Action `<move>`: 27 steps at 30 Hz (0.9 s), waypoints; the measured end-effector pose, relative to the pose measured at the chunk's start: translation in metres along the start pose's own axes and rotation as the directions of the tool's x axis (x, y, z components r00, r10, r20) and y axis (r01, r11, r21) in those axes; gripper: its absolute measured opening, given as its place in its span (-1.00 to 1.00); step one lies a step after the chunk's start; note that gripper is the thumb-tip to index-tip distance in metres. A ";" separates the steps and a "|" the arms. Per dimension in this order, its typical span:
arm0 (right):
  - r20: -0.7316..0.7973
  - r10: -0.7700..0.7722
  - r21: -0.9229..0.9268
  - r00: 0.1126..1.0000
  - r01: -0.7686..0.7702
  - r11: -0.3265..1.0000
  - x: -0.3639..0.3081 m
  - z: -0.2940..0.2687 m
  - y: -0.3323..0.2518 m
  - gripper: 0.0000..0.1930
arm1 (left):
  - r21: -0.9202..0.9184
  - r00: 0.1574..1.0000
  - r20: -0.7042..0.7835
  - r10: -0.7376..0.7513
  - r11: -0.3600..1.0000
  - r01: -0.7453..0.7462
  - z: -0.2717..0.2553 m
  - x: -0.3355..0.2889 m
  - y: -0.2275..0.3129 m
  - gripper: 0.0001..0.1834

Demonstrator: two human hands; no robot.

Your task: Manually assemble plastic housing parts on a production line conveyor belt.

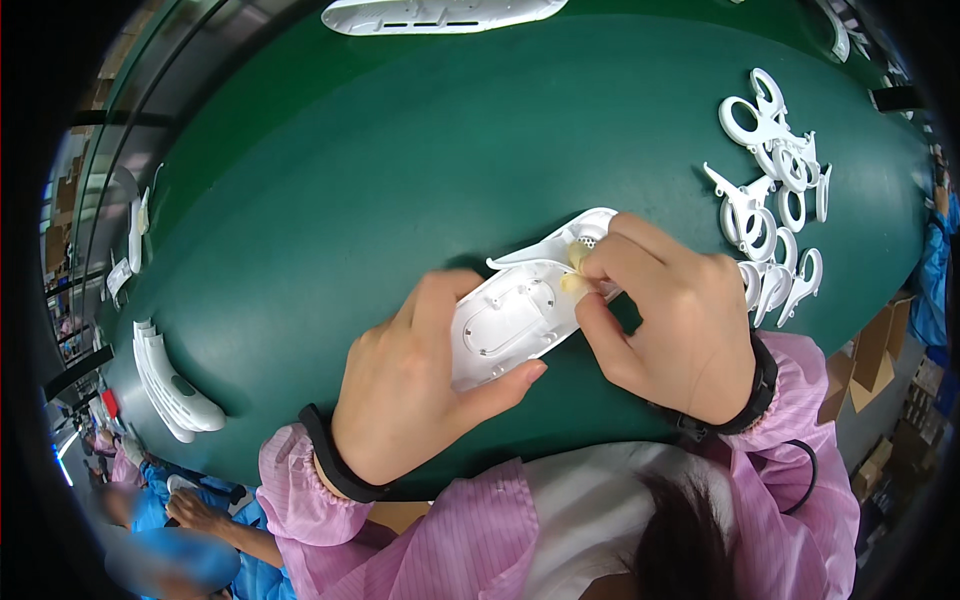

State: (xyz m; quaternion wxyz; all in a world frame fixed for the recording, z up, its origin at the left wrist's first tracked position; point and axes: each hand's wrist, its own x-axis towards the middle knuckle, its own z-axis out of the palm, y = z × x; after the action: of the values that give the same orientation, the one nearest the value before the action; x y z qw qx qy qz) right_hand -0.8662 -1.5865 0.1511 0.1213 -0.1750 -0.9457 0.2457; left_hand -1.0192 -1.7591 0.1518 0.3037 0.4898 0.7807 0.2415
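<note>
A white plastic housing shell (505, 312) is held tilted above the green table, its hollow inside facing up with a raised oval outline. My left hand (415, 375) grips its lower left end, thumb along the near edge and fingers behind. At the upper right end, my right hand (670, 310) has thumb and fingertips closed on a white curved plastic part (540, 250) with a thin pointed tail, which lies against the shell. Yellowish finger cots cover some right fingertips. A small perforated patch (588, 241) shows beside them. The right fingers hide much of the curved part.
Several white ring-shaped parts with tails (765, 225) lie in a loose pile on the green table (400, 170) at the right. White shells lie at the far edge (445, 14) and left (172, 385). A person in blue (225, 515) works at lower left.
</note>
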 end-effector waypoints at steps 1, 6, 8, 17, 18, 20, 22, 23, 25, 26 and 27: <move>0.032 -0.001 0.041 0.999 0.000 0.999 0.001 0.001 0.003 -0.77 | 0.001 1.000 0.000 -0.001 1.000 0.001 0.001 0.001 0.001 -0.25; 0.121 -0.081 0.189 0.989 0.058 0.980 0.007 -0.007 0.015 -0.65 | -0.008 0.966 -0.131 0.221 0.975 -0.224 0.005 0.005 0.004 -0.29; 0.125 -0.115 0.205 0.985 0.088 0.975 0.007 -0.011 0.015 -0.59 | 0.022 0.971 -0.111 0.214 0.977 -0.212 0.007 0.006 0.005 -0.34; 0.191 -0.179 0.212 0.965 0.137 0.968 0.002 -0.017 0.037 -0.62 | 0.057 0.995 -0.023 0.095 0.994 -0.094 0.002 0.005 0.016 -0.36; 0.156 -0.193 0.134 0.969 0.173 0.976 0.000 -0.018 0.038 -0.73 | 0.061 0.995 -0.029 0.092 0.994 -0.090 0.002 0.005 0.016 -0.36; 0.124 -0.202 0.053 0.971 0.197 0.979 -0.003 -0.016 0.038 -0.82 | 0.041 0.995 -0.020 0.101 0.994 -0.100 -0.001 0.007 0.015 -0.37; 0.089 -0.234 -0.013 0.968 0.236 0.972 -0.004 -0.013 0.037 -0.86 | 0.020 0.994 -0.012 0.113 0.993 -0.113 -0.003 0.011 0.016 -0.37; 0.085 -0.230 -0.013 0.970 0.232 0.973 -0.003 -0.013 0.037 -0.86 | 0.032 0.995 -0.004 0.101 0.994 -0.101 -0.003 0.010 0.016 -0.38; 0.161 -0.281 0.006 0.946 0.284 0.959 0.000 -0.016 0.037 -0.88 | 0.048 0.995 0.007 0.102 0.994 -0.102 -0.004 0.009 0.017 -0.38; 0.152 -0.258 -0.018 0.954 0.263 0.965 -0.001 -0.018 0.039 -0.88 | 0.049 0.987 -0.037 0.156 0.987 -0.154 -0.001 0.013 0.014 -0.39; 0.142 -0.264 0.001 0.954 0.267 0.964 -0.001 -0.016 0.039 -0.89 | 0.055 0.974 -0.083 0.213 0.976 -0.209 0.000 0.017 0.013 -0.39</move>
State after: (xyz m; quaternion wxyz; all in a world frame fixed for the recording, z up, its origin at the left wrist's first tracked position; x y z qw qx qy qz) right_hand -0.8497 -1.5479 0.1450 0.0843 -0.0297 -0.9690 0.2304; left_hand -1.0169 -1.7380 0.1567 0.2301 0.5654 0.7424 0.2760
